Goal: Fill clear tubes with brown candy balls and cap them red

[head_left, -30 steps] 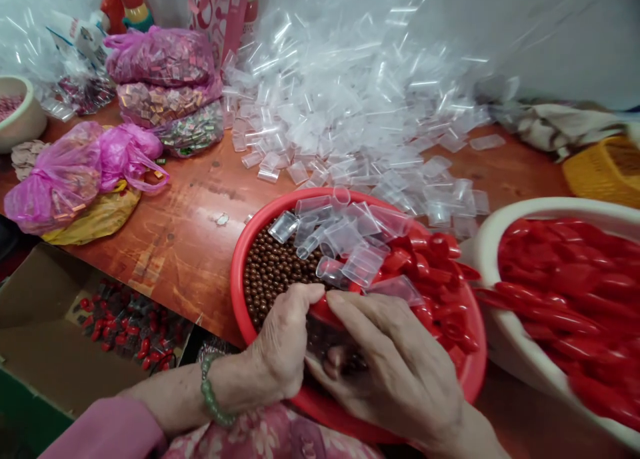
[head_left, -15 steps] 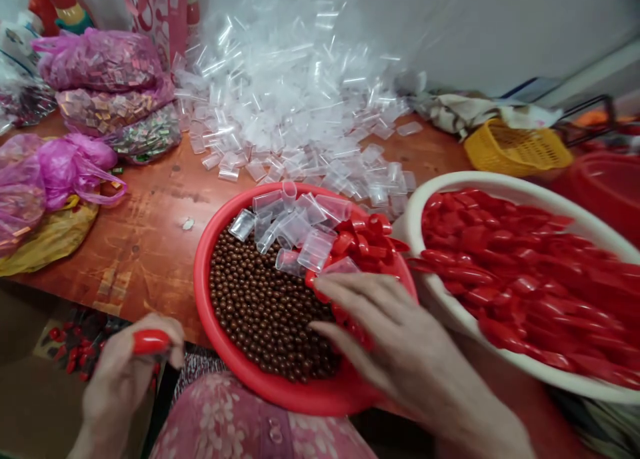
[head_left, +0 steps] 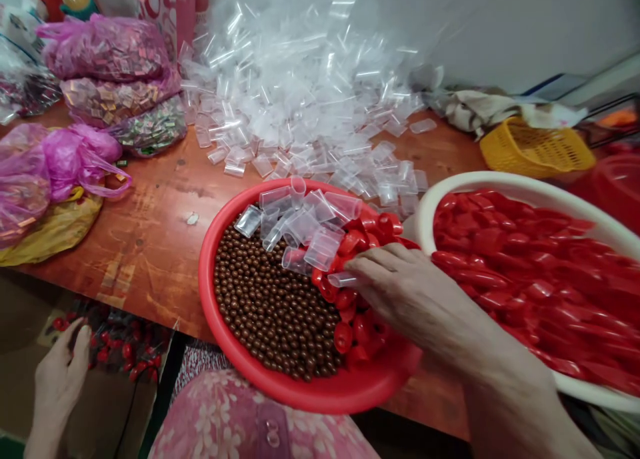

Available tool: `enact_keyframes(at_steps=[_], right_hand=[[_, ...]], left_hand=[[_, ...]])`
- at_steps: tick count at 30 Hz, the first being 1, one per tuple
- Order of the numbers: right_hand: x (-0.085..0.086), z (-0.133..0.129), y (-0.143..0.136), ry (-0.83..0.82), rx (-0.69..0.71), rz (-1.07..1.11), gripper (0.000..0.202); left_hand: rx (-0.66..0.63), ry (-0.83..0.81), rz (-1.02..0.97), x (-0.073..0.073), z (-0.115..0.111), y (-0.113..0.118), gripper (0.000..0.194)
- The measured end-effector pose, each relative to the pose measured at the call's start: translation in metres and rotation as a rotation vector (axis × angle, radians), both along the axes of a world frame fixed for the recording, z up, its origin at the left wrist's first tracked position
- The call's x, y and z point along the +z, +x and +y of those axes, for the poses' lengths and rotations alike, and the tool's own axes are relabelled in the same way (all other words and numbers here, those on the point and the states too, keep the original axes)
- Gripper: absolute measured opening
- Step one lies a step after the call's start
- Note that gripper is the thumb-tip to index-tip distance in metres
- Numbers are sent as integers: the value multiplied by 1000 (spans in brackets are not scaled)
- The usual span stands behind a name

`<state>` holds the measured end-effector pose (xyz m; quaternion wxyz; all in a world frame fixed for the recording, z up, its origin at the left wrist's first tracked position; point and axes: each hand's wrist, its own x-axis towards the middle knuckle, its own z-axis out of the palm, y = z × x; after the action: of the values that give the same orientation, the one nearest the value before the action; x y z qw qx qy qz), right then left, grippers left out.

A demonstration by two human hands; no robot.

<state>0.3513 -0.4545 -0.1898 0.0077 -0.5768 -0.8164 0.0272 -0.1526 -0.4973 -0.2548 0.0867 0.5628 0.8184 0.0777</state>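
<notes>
My right hand (head_left: 395,286) has its fingers closed on a clear plastic sleeve (head_left: 343,280), over the right part of a red basin (head_left: 206,299). That basin holds brown beads (head_left: 270,312), a few clear sleeves (head_left: 300,226) at the back and red plastic caps (head_left: 363,329) on the right. At the lower left, my left hand (head_left: 63,369) is over a box of red-capped pieces (head_left: 125,346), its thumb and fingers apart with nothing between them.
Clear sleeves (head_left: 300,86) are heaped behind the basin. A white basin (head_left: 425,212) of red parts stands at the right, a yellow basket (head_left: 537,149) behind it. Pink bags (head_left: 120,52) of small packets lie at the left.
My left hand has moved left and down over the box, and the red piece it held is gone from it. My right hand has closed on a clear sleeve.
</notes>
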Motion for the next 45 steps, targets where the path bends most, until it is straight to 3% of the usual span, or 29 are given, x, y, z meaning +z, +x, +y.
enact_keyframes(at_steps=[2, 4, 6, 8, 11, 16, 18, 20, 23, 25, 27, 31, 33, 35, 37, 39, 42, 45], right_hand=[[5, -5, -6, -38, 10, 88, 24], [8, -10, -19, -111, 13, 237, 23], [9, -13, -35, -240, 23, 392, 25], [9, -14, -52, -369, 56, 508, 26], [12, -11, -69, -468, 85, 671, 23], [26, -9, -71, -505, 105, 976, 35], [27, -10, -67, -572, 117, 1055, 33], [25, -14, -63, -582, 75, 1104, 26], [17, -20, -64, -379, -22, 1172, 40], [14, -21, -70, -228, -16, 1194, 45], [12, -18, -79, -129, 6, 1196, 45], [13, -7, -91, -57, 43, 1242, 36], [14, -6, -90, -75, 60, 1253, 31], [16, -7, -84, -103, 65, 1189, 31], [18, -8, -79, -174, 65, 978, 30], [19, -7, -78, -249, 77, 632, 22], [17, -3, -89, -334, 106, 140, 8], [15, 5, -106, -457, 119, -75, 19]], left_hand=[[-109, 225, -216, 24, 13, 53, 45], [-388, 334, -368, 47, 26, 112, 30], [-733, 417, -543, 62, 38, 167, 33], [-909, 460, -728, 65, 47, 208, 37], [-1029, 505, -924, 56, 57, 238, 22], [-1058, 430, -1115, 47, 64, 234, 16], [-989, 336, -1221, 49, 66, 230, 15], [-834, 199, -1333, 53, 69, 228, 15], [-572, -105, -1555, 57, 74, 227, 14], [-450, -336, -1711, 59, 76, 227, 23], [-398, -518, -1798, 59, 78, 226, 32], [-412, -693, -1822, 59, 77, 224, 43], [-406, -653, -1772, 59, 74, 226, 44], [-354, -390, -1679, 59, 70, 229, 42], [-296, -54, -1578, 57, 66, 232, 38], [-306, 107, -1496, 54, 63, 232, 39], [-463, 23, -1288, 54, 63, 229, 49], [-592, -121, -1061, 59, 66, 228, 61]])
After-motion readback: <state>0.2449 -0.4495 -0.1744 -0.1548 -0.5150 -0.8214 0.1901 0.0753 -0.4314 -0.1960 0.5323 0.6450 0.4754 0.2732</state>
